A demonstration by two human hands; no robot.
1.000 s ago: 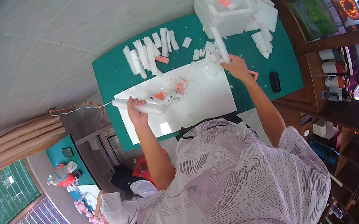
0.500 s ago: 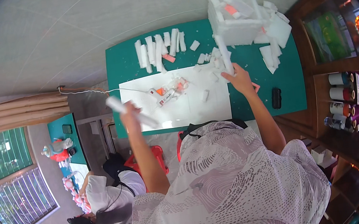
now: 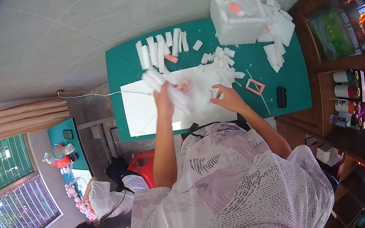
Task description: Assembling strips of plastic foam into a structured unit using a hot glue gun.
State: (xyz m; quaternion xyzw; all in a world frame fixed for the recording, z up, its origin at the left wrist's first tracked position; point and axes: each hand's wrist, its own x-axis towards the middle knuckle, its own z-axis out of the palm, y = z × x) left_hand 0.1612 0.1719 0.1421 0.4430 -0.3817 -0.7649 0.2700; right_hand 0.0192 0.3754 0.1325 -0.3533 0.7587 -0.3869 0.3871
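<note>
My left hand [image 3: 163, 100] is closed around white foam strips [image 3: 179, 99], apparently two side by side and blurred by motion, held aslant over the white sheet [image 3: 139, 102]. My right hand [image 3: 231, 100] reaches over the sheet's right part. Its thumb and forefinger are apart in a curve, at either side of a small white foam piece [image 3: 213, 93]; whether they touch it is unclear. Pink scraps [image 3: 183, 85] lie just beyond the held strips. The strips and my left hand cover the place of the glue gun.
Upright foam strips [image 3: 154, 52] line the far left of the green table [image 3: 288, 87]. Foam chunks [image 3: 220, 57] lie near the middle. A foam box [image 3: 238, 27] stands far right. A pink frame [image 3: 254, 86] and black case [image 3: 281, 98] lie right. Another person [image 3: 106, 201] sits left.
My left hand has moved right over the sheet and now appears to hold two strips. My right hand has left the foam strip it held and come down left to the small piece.
</note>
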